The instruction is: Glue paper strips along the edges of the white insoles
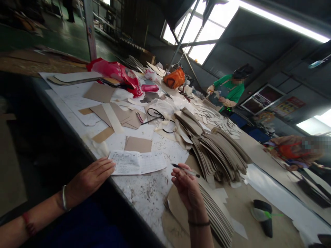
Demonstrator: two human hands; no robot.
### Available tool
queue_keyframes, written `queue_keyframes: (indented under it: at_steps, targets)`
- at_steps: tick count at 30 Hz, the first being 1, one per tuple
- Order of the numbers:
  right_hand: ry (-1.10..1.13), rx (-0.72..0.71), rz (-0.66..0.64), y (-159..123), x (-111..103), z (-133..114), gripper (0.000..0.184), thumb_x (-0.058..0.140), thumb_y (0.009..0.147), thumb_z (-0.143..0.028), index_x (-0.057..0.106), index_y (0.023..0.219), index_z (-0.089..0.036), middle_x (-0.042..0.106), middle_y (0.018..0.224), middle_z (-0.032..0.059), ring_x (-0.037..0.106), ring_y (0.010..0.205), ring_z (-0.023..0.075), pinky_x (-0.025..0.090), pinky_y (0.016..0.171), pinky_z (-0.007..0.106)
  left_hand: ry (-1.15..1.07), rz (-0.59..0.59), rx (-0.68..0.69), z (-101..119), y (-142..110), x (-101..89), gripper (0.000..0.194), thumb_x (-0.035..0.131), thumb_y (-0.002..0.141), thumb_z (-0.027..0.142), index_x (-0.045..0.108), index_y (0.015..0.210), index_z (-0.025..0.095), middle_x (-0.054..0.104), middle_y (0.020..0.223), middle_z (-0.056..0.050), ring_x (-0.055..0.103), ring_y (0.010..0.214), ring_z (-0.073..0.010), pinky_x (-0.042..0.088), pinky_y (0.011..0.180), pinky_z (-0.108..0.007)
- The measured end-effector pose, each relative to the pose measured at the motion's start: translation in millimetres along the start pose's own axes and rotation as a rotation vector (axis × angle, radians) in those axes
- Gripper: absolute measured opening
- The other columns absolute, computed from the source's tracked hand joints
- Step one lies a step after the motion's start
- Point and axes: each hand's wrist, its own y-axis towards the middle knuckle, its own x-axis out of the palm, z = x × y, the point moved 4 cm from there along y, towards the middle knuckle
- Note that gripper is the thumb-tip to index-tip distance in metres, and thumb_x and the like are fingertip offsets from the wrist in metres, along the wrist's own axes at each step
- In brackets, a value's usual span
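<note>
My left hand (89,179) lies flat with fingers stretched out at the near edge of the table (144,193), its fingertips touching a printed paper form (138,162). My right hand (187,187) is raised over a sheet of beige material, fingers pinched on a thin pen (185,170) that points to the right. Just beyond it lies a fanned stack of cut beige pieces (217,151).
Cardboard templates (113,115), scissors (155,116), a pink bottle (150,88), a red bag (116,72) and an orange bag (174,78) litter the table. A black tool (263,215) stands at the right. A person in green (230,91) and another person (297,151) work further along.
</note>
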Motion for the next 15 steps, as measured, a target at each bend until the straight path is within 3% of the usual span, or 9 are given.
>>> queue_keyframes:
  at_steps: [5, 7, 11, 15]
  targets:
    - [-0.047, -0.132, -0.033, 1.9, 7.7, 14.1, 0.023, 0.074, 0.079, -0.036, 0.059, 0.083, -0.019, 0.058, 0.056, -0.0035, 0.051, 0.054, 0.0069, 0.043, 0.055, 0.015, 0.029, 0.003, 0.017, 4.7, 6.5, -5.4, 0.023, 0.051, 0.087, 0.002, 0.060, 0.107, 0.008, 0.067, 0.108, -0.013, 0.059, 0.107, -0.0273, 0.045, 0.099, -0.044]
    - [-0.070, -0.148, -0.021, 3.6, 10.3, 20.9, 0.027, 0.071, 0.080, -0.043, 0.061, 0.082, -0.018, 0.053, 0.051, -0.0049, 0.046, 0.049, 0.0064, 0.039, 0.050, 0.016, 0.021, 0.001, 0.013, 5.6, 6.8, -6.0, 0.023, 0.051, 0.086, 0.001, 0.060, 0.106, 0.008, 0.067, 0.107, -0.014, 0.059, 0.107, -0.0274, 0.045, 0.098, -0.045]
    - [-0.083, -0.106, -0.033, 6.2, 17.3, 34.9, 0.045, 0.066, 0.081, -0.055, 0.065, 0.104, -0.016, 0.049, 0.047, -0.0064, 0.042, 0.043, 0.0059, 0.037, 0.046, 0.016, -0.004, 0.000, -0.006, 6.7, 4.2, -5.4, 0.026, 0.054, 0.084, -0.001, 0.059, 0.108, 0.008, 0.065, 0.109, -0.014, 0.058, 0.108, -0.0283, 0.047, 0.097, -0.046]
    - [-0.106, -0.038, -0.079, 9.8, 25.8, 47.7, 0.055, 0.065, 0.078, -0.063, 0.063, 0.108, -0.017, 0.060, 0.057, -0.0017, 0.053, 0.047, 0.0086, 0.042, 0.046, 0.018, -0.029, -0.002, -0.024, 7.1, 2.1, -4.0, 0.027, 0.054, 0.084, 0.000, 0.058, 0.109, 0.008, 0.065, 0.108, -0.015, 0.058, 0.108, -0.0286, 0.047, 0.097, -0.047]
